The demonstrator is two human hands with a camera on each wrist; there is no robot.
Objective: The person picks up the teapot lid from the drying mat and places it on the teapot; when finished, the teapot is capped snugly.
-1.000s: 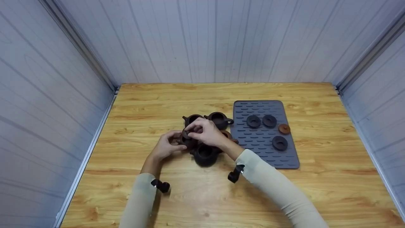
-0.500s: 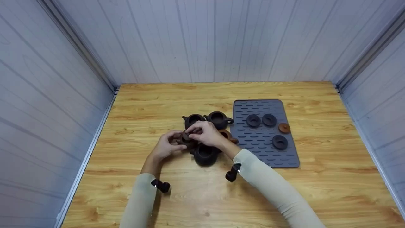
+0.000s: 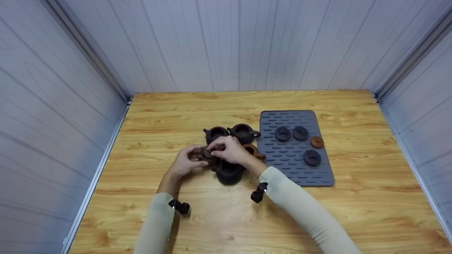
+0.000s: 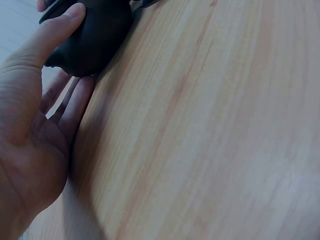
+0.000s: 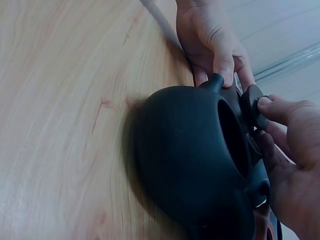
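Note:
My left hand (image 3: 183, 164) holds a small dark brown teapot (image 4: 102, 42), its thumb on the near side and other fingers around the far side. Between the thumb and fingers of my right hand (image 3: 231, 150) is a dark round lid (image 5: 254, 106), held at that teapot's mouth. Whether the lid sits flush cannot be made out, as my right fingers cover part of it. Right beside this teapot stands a larger black lidless teapot (image 5: 185, 140). Behind are two more dark open teapots, one at left (image 3: 216, 132) and one at right (image 3: 243, 133).
A reddish-brown teapot (image 3: 252, 151) is partly hidden behind my right wrist. Right of the teapots lies a grey ridged mat (image 3: 282, 173). On it rest an orange-brown lid (image 3: 317, 142) and several dark lids (image 3: 312, 158). Wall panels rise beyond the table.
My right hand has lowered slightly toward the small teapot, and the lid, more tilted before, now lies lower over its mouth. My left hand stays in place.

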